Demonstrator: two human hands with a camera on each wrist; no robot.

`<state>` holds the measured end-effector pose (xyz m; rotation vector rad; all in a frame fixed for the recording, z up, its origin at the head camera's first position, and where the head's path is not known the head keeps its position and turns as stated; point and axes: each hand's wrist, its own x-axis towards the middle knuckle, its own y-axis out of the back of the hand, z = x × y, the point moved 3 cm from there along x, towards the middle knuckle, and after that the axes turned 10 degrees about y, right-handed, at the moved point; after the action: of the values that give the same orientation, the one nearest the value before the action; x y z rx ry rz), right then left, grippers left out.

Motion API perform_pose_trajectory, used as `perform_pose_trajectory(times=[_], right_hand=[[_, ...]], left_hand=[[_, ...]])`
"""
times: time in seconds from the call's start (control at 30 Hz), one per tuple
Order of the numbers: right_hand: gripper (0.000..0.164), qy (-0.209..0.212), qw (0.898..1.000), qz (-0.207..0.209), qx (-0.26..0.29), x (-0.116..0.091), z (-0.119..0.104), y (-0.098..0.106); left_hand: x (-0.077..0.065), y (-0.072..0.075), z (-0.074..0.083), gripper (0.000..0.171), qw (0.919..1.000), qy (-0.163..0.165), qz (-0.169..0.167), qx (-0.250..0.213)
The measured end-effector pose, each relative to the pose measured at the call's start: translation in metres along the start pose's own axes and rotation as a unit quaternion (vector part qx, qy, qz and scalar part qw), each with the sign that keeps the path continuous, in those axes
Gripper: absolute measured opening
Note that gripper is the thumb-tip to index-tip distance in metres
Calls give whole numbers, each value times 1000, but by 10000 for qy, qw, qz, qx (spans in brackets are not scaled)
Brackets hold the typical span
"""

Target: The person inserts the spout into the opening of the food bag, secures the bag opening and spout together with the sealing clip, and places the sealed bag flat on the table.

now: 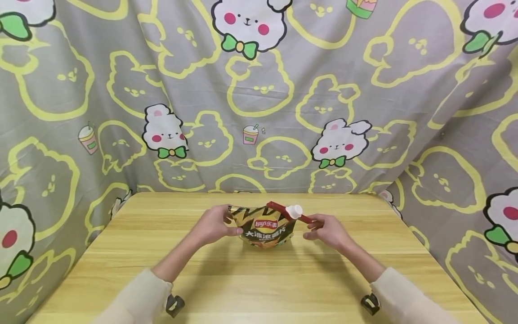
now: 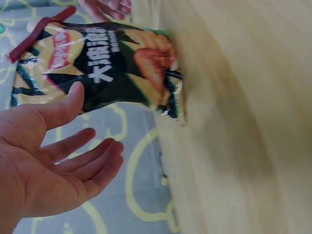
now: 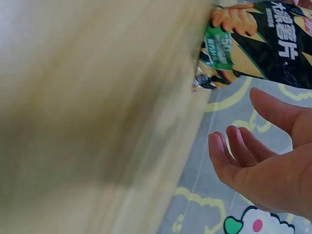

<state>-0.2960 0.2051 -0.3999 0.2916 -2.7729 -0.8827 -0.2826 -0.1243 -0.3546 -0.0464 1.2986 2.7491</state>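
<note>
A black-and-yellow Lay's chip bag (image 1: 265, 227) stands upright on the table, its bottom low on the wood. A dark red bag clip (image 1: 279, 206) with a white cap (image 1: 294, 211) slants across its top right corner. My left hand (image 1: 216, 223) is at the bag's left edge, thumb overlapping the front, the other fingers loosely bent beside it in the left wrist view. On the other side, my right hand (image 1: 325, 229) has its fingertips right at the clip's outer end. Its thumb stands apart from the loosely bent fingers (image 3: 234, 146) in the right wrist view.
The light wooden table (image 1: 259, 288) runs back to a grey curtain (image 1: 259, 94) printed with rabbits and yellow outlines, which also hangs on both sides. A dark wrist strap (image 1: 175, 305) shows by the left sleeve and another (image 1: 370, 304) by the right.
</note>
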Motion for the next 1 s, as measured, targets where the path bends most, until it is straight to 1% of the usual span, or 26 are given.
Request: perform_pose_trajectory(times=[0.1,0.2,0.3,0.4,0.5,0.57,0.7,0.87,1.0], right_hand=[[51,-6,9998,30,174,-2,4,-8],[49,41,9994,24,345,-4,6,-17],[53,84,9990,-62,443,-6,7,-25],[58,165,9991,-183,355,-7,7,-32],[59,242,9993,-174,206,-6,4,-35],[57,283,9994,-121,141,-5,2,-37],[49,297,9995,31,71,-2,-4,-39],[39,261,9995,188,44,2,-9,-41],[35,185,9993,307,86,6,-13,-43]], left_hand=[[2,-8,-9,53,9996,164,-132,-194],[5,-16,-16,51,9992,115,-194,-331],[7,-24,-21,48,9980,79,-293,-549],[10,-31,-24,47,9958,92,-420,-814],[13,-35,-25,44,9937,98,-494,-1005],[14,-36,-25,42,9926,94,-504,-1105],[17,-38,-24,45,9907,92,-480,-1266],[20,-39,-22,41,9913,125,-374,-1258],[22,-40,-20,39,9923,204,-254,-1197]])
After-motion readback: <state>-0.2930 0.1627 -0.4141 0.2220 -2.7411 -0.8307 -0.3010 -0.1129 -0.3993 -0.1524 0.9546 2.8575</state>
